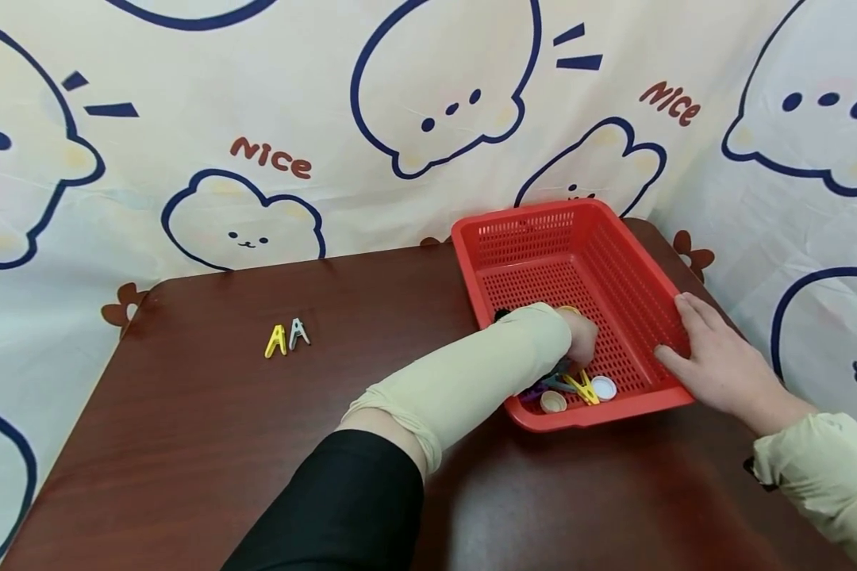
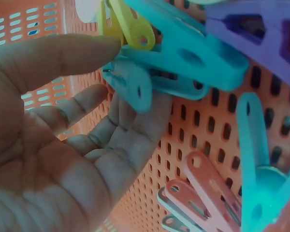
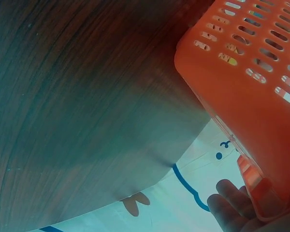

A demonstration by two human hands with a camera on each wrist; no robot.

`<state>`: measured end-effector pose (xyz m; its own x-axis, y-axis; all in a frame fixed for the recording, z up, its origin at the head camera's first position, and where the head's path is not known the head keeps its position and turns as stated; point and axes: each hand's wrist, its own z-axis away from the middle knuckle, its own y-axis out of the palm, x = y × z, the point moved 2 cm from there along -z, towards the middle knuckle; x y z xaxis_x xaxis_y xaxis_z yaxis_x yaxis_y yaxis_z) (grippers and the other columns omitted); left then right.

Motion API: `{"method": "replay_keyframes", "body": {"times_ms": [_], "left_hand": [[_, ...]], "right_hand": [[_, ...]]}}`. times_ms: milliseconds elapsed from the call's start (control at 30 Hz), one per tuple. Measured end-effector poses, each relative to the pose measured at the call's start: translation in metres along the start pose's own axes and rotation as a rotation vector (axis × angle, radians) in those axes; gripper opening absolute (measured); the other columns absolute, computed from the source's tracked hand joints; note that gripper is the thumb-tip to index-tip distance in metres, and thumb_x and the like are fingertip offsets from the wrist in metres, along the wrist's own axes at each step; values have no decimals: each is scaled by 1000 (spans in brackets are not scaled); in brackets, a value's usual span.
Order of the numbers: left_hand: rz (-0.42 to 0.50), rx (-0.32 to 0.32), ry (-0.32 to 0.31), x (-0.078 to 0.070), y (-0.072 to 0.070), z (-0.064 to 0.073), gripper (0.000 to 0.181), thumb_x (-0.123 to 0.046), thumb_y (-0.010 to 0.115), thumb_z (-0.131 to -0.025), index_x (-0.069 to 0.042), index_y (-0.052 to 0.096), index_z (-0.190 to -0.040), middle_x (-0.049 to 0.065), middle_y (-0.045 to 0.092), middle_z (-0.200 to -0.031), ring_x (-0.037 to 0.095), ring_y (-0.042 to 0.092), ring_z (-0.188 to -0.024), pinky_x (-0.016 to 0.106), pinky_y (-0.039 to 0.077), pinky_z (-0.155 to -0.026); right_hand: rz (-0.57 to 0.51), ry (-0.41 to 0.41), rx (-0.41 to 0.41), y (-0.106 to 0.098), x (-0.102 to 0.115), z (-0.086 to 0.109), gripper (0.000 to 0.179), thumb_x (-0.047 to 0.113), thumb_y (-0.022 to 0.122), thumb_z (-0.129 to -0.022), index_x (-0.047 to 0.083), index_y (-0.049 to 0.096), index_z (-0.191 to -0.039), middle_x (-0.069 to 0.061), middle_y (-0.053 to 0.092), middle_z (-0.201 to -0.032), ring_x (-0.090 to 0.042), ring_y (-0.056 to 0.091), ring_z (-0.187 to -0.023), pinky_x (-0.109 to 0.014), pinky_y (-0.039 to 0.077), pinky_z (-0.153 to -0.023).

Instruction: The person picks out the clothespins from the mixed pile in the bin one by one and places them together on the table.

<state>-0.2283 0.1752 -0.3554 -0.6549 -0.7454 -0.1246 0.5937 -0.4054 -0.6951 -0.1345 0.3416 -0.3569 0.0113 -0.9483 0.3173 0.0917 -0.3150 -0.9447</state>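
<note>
Apparently picking out: left hand (image 2: 72, 159) around teal clothespin (image 2: 135, 89) in red plastic basket (image 1: 636, 404), cannot tell if pinching; right hand (image 1: 732, 369) grips the basket's side; next likely needs firm pinch, lift.

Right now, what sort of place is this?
Probably an improvised indoor tabletop workspace: a dark wood-look table, cartoon-printed fabric hung behind it, and a red plastic basket containing clips.
</note>
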Motion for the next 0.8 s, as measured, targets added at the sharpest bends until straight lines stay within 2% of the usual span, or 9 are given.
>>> {"method": "replay_keyframes", "body": {"times_ms": [100, 300, 433, 500, 567, 633, 700, 800], "left_hand": [[45, 6, 9, -1, 4, -1, 28, -16, 71, -98, -16, 67, -126, -4, 58, -109, 11, 50, -86, 22, 42, -64], [22, 28, 43, -1, 8, -4, 10, -17, 69, -98, -15, 66, -108, -3, 57, -94, 10, 49, -75, 22, 40, -60], [47, -2, 73, -1, 8, -7, 12, -18, 70, -99, -16, 67, -110, -3, 58, -97, 10, 50, -76, 22, 40, -62], [99, -33, 95, 1, 7, -7, 12, -17, 70, -98, -16, 67, -110, -3, 58, -97, 10, 51, -76, 22, 41, -62], [208, -72, 125, 5, 6, -6, 9, -13, 71, -98, -14, 65, -105, -2, 57, -93, 10, 51, -73, 22, 44, -61], [380, -103, 180, 10, 4, -3, 10, -8, 69, -98, -9, 59, -101, 1, 54, -88, 12, 50, -69, 24, 45, -59], [612, -120, 244, 18, 0, 2, 13, -1, 66, -99, -5, 55, -102, 4, 53, -86, 13, 52, -68, 26, 48, -61], [992, -115, 357, 31, -7, 13, 17, 4, 63, -100, 3, 52, -113, 10, 56, -89, 17, 55, -70, 32, 50, -69]], "right_hand": [[1, 4, -7, 4, -2, 3, 87, 28, 62, -98, -16, 13, -156, -40, 17, -157, -59, 33, -129, -76, 45, -89], [-3, 2, -19, 9, -6, 8, 84, 27, 59, -99, -17, 15, -155, -40, 18, -156, -59, 31, -130, -76, 43, -91], [-3, 9, -22, 9, -9, 9, 84, 28, 59, -100, -16, 14, -155, -40, 18, -157, -59, 31, -131, -76, 42, -92], [-3, 13, -21, 9, -9, 9, 84, 29, 58, -100, -16, 13, -156, -39, 17, -157, -58, 31, -131, -76, 42, -93], [-5, 14, -20, 8, -8, 8, 85, 29, 59, -100, -15, 13, -156, -39, 17, -157, -58, 32, -130, -76, 43, -92], [-3, 12, -25, 6, -7, 6, 85, 29, 59, -100, -15, 13, -156, -39, 17, -157, -57, 32, -131, -76, 42, -93], [0, 7, -26, 5, -5, 3, 84, 29, 59, -100, -15, 14, -156, -38, 17, -158, -57, 31, -131, -76, 42, -94], [10, -5, -26, 1, -2, -1, 84, 29, 58, -100, -15, 14, -157, -38, 17, -158, -57, 30, -134, -75, 41, -96]]}}
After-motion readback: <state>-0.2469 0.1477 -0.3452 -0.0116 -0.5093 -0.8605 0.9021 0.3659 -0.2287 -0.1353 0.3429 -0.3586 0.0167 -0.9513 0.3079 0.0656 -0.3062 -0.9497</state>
